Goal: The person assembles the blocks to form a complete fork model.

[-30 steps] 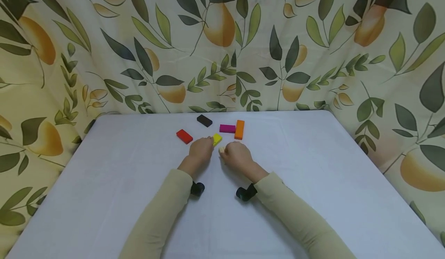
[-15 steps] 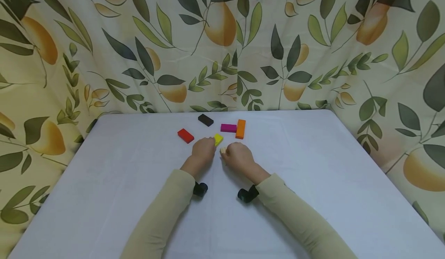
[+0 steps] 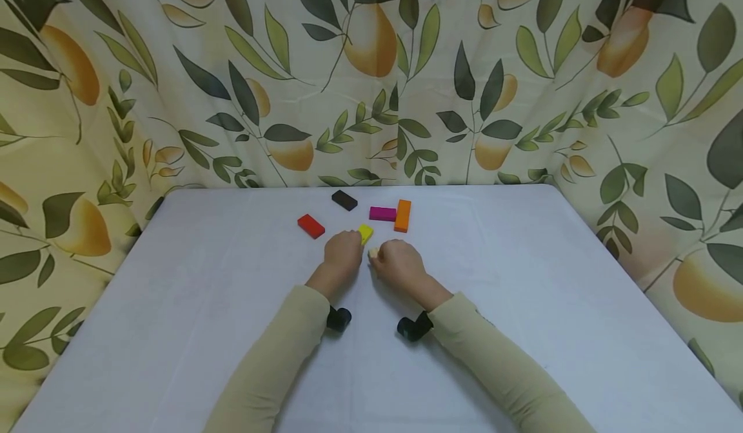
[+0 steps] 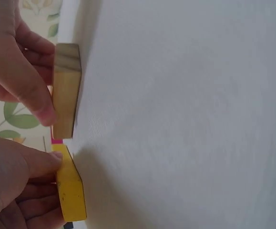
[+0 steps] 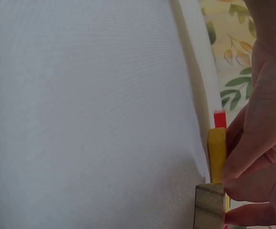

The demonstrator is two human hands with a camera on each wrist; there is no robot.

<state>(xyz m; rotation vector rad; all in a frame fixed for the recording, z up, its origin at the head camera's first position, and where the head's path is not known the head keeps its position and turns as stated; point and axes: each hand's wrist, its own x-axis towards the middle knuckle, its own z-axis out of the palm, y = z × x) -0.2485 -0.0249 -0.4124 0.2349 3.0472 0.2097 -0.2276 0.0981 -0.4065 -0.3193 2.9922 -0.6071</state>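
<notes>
In the head view, both hands are close together over the far middle of the table. My left hand (image 3: 342, 255) pinches a yellow block (image 3: 366, 231) between thumb and fingers. The left wrist view shows this yellow block (image 4: 72, 193) on the white cloth, held by its sides. My right hand (image 3: 399, 262) grips a plain wooden block (image 4: 66, 98), which appears just beyond the yellow one with a small gap between them. From the right wrist, the wooden block (image 5: 209, 205) shows its grained end, and the yellow block (image 5: 217, 155) lies near it. Curled fingers are partly hidden in the head view.
Beyond the hands lie a red block (image 3: 311, 226), a black block (image 3: 345, 200), a magenta block (image 3: 383, 213) and an orange block (image 3: 402, 216); the last two touch or nearly touch. The white-covered table (image 3: 493, 252) ends at a patterned curtain (image 3: 244, 136).
The head view has shifted very slightly, so everything appears a little further right. Both hands keep their hold, and the blocks stay almost in place.
</notes>
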